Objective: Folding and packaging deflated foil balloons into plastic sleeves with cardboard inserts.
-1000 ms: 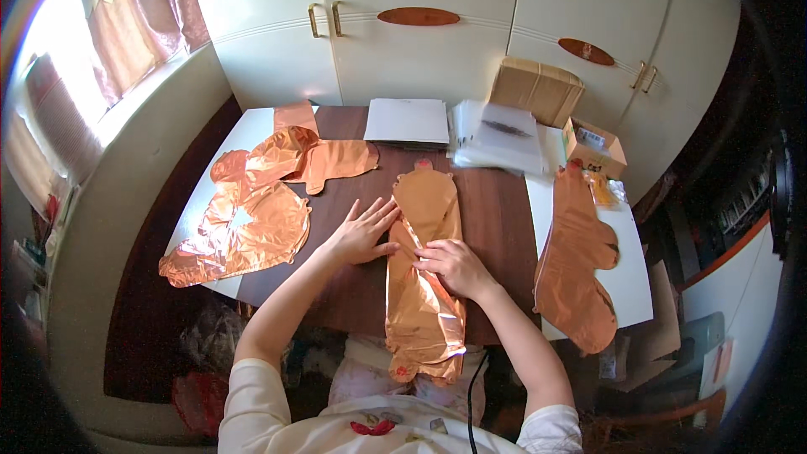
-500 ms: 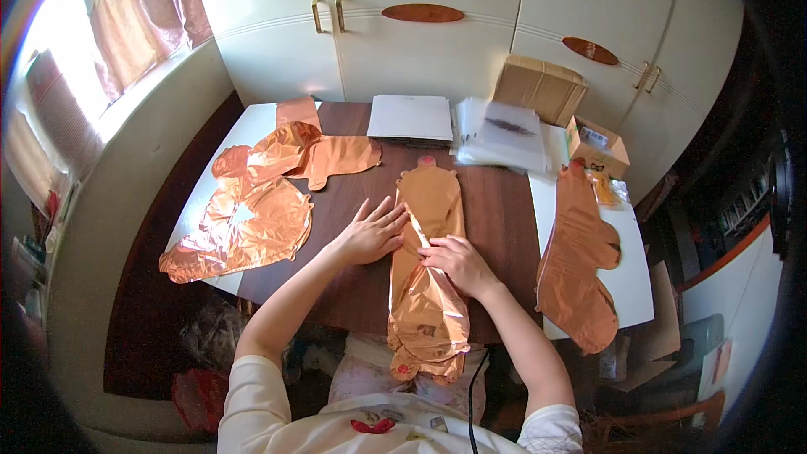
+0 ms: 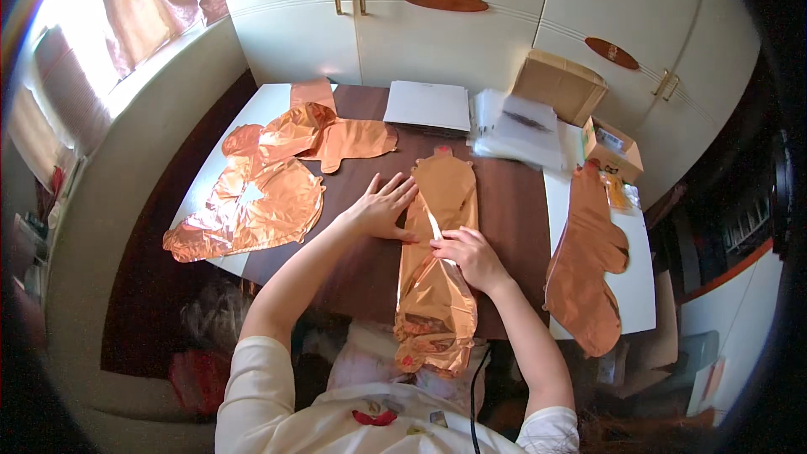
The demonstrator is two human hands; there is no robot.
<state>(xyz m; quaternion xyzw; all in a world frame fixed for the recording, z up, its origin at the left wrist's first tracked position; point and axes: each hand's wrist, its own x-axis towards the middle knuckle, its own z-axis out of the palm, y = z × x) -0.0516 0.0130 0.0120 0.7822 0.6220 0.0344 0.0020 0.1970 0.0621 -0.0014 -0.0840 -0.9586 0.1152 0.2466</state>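
"Foil first. Quick."
"Long copper foil strip [image 3: 433, 290], lengthwise mid-desk [image 3: 514, 219], near end hanging past the near edge over the lap. Near half crumpled, shiny, red spot by the tip. Bright slanting crease at the middle. Far half smoother, duller, rounded, with a reddish tab short of the far edge."

"Hands?"
"Right hand [image 3: 472, 261] on the strip's right side, fingers bent at the crease; can't tell if it pinches or only presses. Left hand [image 3: 383, 208] open, palm down, fingers spread along the strip's left side, thumb toward the crease."

"Hidden stuff?"
"Right hand covers part of the strip's middle. Underside out of sight, layers at the near end hard to count. Below the desk's near edge: dim, blurry."

"Surroundings, near to far?"
"Black cord [image 3: 477, 403] at the lap, right of the strip's near end. Scalloped foil piece [image 3: 586, 261] on the desk's white right end, tip poking past the near edge. Crumpled foil bunch [image 3: 282, 210] along the left edge, up to the far left corner. Orange packet [image 3: 618, 193] near the right edge. Small open box [image 3: 612, 147] at the far right corner. Clear plastic sleeves [image 3: 517, 134] and white sheet stack [image 3: 429, 105] by the far edge. Cardboard box [image 3: 559, 88] behind the sleeves, blocking some of the white cabinet [image 3: 450, 46]."
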